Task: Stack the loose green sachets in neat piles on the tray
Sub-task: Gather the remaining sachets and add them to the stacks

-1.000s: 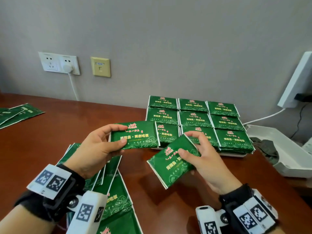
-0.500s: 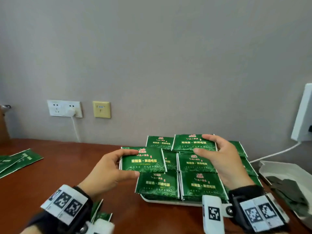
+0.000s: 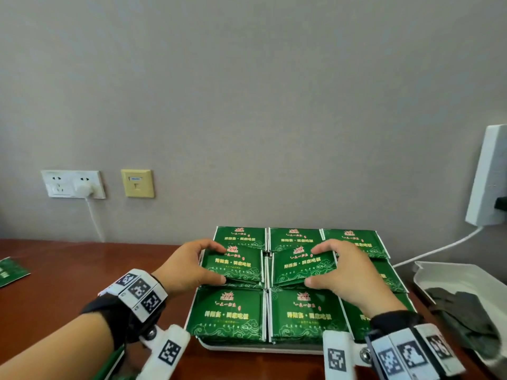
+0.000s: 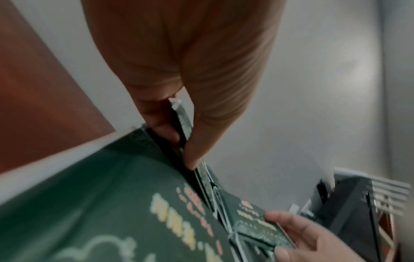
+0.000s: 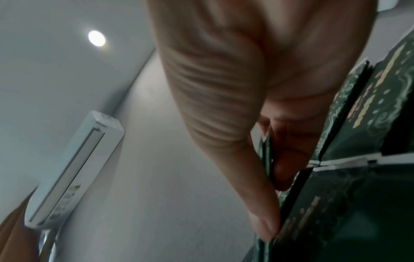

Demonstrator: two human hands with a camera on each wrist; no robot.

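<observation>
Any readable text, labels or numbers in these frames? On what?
Sachets: red crest, yellow Chinese line with a middle dot, small print below; all too blurred to quote.
Wrist tags: black-and-white square codes, no words.
Beige wall plate: small blue label, too small to read.
Nothing can be quoted.

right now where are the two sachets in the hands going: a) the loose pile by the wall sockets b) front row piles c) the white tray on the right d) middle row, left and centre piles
d: the left hand holds a sachet on the middle-left pile, and the right hand holds another sachet on the middle-centre pile of the tray.
</observation>
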